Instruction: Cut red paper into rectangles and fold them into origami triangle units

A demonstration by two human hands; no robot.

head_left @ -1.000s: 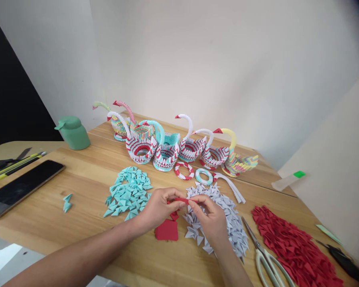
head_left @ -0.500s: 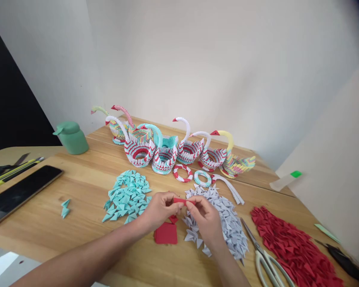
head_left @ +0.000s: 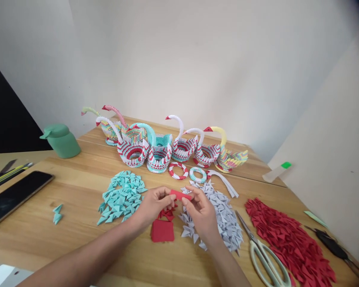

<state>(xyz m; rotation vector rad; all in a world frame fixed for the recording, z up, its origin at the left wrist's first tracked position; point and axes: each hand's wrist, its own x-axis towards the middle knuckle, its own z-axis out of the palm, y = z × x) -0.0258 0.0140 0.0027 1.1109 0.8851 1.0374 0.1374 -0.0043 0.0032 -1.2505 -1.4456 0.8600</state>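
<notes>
Between my two hands is a narrow folded strip of red paper (head_left: 180,195), held level above the table. My left hand (head_left: 156,203) pinches its left end between thumb and fingers. At the other end, my right hand (head_left: 201,209) grips it the same way. Below them lies a stack of red paper rectangles (head_left: 162,230), with a few red folded paper pieces (head_left: 166,215) just behind it, partly hidden by my left hand. A pile of pale grey folded paper pieces (head_left: 227,219) spreads beside and under my right hand. Left of my left hand is a turquoise pile (head_left: 122,195).
Several paper swans (head_left: 133,153) stand along the back, with two paper rings (head_left: 198,175) and a loose white swan neck (head_left: 225,182) before them. Scissors (head_left: 265,255) and a red pile (head_left: 290,243) lie right. A phone (head_left: 14,197) and green jar (head_left: 61,141) are left.
The view has shifted slightly, so the table's things sit further left. My hands still hold the red paper strip, now tilted a little, and more of the red pieces under them shows.
</notes>
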